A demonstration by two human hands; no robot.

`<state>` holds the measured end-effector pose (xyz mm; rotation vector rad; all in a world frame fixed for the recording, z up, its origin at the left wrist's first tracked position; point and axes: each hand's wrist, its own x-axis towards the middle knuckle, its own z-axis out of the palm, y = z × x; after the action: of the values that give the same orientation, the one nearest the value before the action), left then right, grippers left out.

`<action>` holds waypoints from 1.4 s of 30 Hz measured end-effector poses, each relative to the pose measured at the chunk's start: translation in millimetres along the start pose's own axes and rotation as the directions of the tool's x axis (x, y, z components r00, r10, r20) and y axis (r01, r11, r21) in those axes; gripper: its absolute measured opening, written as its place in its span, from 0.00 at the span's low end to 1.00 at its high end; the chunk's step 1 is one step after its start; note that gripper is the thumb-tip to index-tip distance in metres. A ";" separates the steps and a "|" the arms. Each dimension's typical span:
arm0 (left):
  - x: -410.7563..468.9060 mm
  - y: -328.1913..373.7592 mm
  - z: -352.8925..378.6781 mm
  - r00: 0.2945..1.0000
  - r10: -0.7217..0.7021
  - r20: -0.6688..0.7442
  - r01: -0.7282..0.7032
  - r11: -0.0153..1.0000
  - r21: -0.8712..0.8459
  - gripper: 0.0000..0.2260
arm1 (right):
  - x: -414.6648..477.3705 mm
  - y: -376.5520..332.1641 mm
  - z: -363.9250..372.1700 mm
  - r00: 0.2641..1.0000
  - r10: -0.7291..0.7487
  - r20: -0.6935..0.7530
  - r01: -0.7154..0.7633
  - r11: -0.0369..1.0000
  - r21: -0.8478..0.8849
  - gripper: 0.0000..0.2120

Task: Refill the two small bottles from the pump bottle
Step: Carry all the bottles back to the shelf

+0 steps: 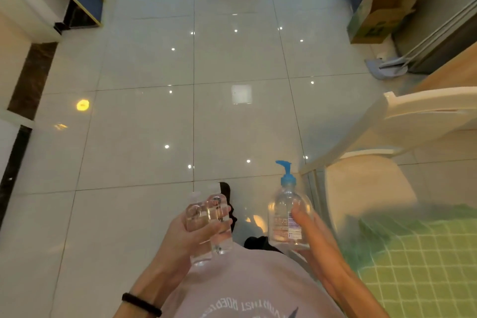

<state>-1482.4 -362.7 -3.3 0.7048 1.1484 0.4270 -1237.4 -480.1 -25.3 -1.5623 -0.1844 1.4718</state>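
Head view, looking down the person's front. Nearest, at 6 o'clock, the left hand (184, 239) has its fingers (218, 226) curled round the two small bottles (215, 208), gripping both side by side at mid-body. Their long axes run roughly 6 to 12 o'clock, necks pointing away from the body; whether caps are fitted cannot be told. At 5 o'clock the right hand (311, 236) grasps the pump bottle (282, 210), thumb across the printed label and the remaining fingers behind the wall. Its long axis is close to upright, with the blue pump head (285, 174) uppermost and the spout aimed toward 10 o'clock. All three vessels are clear and carried in the air, touching no surface. They are probably light, thin-walled plastic that is smooth, round and apt to slip, and that yields under a hard squeeze. The best hold is likely round the body below the shoulder, leaving necks and pump collar free. Two bottles in one hand make an insecure grip. A green checked cloth (418, 266) lies at 4 o'clock. Beyond, glossy floor tiles (144, 116) fill the centre, with a white plastic seat (426, 113) at 3 o'clock. Farthest, a mop (387, 71) and a cardboard box (382, 17) lie toward 2 o'clock.
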 end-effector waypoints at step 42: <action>483.6 369.0 277.3 0.869 -0.187 0.458 -0.048 0.889 0.455 0.36 | 321.3 -363.8 -76.5 0.877 -0.056 -0.477 0.258 0.893 0.370 0.27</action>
<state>-1031.6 130.8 -7.0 1.1047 0.7789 -0.1052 -915.6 -109.0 -9.3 -1.4400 0.2640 0.8984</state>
